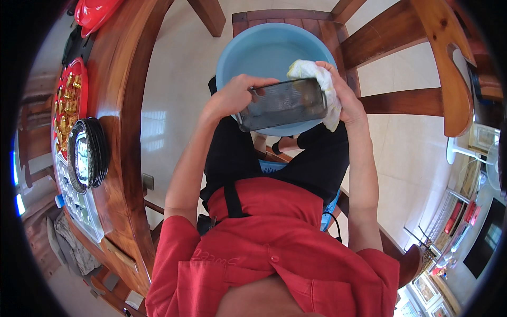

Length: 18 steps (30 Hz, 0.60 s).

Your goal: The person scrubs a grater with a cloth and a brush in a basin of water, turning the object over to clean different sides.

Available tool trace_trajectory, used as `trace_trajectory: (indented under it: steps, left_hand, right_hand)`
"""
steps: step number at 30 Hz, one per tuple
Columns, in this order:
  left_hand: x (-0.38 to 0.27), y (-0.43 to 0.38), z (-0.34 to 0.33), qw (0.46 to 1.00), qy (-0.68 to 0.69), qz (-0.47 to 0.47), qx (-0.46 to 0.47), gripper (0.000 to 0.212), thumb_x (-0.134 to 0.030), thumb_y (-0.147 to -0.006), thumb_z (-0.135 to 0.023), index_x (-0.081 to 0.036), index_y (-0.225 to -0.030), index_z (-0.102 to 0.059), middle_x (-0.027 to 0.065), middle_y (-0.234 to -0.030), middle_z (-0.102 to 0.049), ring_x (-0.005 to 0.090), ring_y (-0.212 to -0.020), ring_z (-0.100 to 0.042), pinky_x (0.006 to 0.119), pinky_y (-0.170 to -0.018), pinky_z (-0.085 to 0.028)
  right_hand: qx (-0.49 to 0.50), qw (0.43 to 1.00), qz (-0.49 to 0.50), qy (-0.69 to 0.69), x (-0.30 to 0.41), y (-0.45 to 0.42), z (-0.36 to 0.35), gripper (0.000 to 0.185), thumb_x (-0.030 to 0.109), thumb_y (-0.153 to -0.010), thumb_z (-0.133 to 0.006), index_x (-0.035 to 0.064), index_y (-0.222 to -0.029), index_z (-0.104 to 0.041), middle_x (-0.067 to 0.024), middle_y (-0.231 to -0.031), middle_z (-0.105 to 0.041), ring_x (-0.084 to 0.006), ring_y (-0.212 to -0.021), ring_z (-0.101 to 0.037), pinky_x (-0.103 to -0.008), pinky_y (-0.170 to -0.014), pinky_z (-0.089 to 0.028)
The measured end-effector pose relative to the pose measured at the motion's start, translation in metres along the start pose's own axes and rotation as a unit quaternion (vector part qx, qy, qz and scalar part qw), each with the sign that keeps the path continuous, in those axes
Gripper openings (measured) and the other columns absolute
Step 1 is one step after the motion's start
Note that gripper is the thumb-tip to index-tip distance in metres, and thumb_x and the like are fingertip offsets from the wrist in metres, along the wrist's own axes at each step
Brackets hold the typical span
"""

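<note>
A dark, see-through rectangular container (283,105) is held tilted above the near part of a light blue basin (233,55). My left hand (237,95) grips its left end, with the thumb or a finger along the upper edge. At the right end, my right hand (346,93) holds a white cloth (317,75) with yellowish patches against the container's side. Part of the cloth hangs below that hand. Water seems to lie in the basin, though its depth cannot be told.
The basin rests on a wooden chair (277,16). At left, a wooden table (122,158) bears a stack of dark round dishes (89,154), a red tray (81,95) with gold-wrapped items and a clear plastic tray (85,214). Another wooden chair (404,103) stands at right.
</note>
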State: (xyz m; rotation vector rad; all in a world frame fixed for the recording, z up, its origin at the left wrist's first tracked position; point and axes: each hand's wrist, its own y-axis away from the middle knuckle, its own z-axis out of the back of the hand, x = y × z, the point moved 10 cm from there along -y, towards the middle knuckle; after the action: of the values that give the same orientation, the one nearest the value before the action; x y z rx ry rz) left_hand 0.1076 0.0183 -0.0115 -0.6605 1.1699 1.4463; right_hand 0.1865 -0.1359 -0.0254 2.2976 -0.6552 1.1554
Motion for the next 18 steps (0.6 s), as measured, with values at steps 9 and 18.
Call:
trace_trajectory:
  steps: [9,18]
  left_hand:
    - [-0.01,-0.004,0.019,0.953,-0.296,-0.039,-0.054,0.052,0.009,-0.063,-0.041,-0.006,-0.108,-0.064,0.0185,-0.096,-0.064,0.0373,-0.093,-0.058,0.041,-0.085,-0.046]
    - [-0.031,0.013,0.061,0.954,-0.162,-0.098,-0.231,0.061,0.004,-0.063,-0.055,-0.007,-0.123,-0.052,0.0162,-0.122,-0.052,0.0335,-0.115,-0.048,0.038,-0.092,-0.042]
  right_hand:
    - [0.049,0.951,-0.005,0.304,-0.043,0.006,-0.046,0.069,0.012,-0.065,-0.063,0.0059,-0.131,-0.04,-0.0114,-0.119,-0.049,-0.021,-0.11,-0.047,-0.0287,-0.095,-0.035]
    - [-0.072,0.975,0.02,0.211,-0.051,0.008,-0.033,0.062,0.007,-0.065,-0.065,0.0039,-0.124,-0.047,-0.0091,-0.112,-0.052,-0.0175,-0.104,-0.05,-0.0274,-0.091,-0.038]
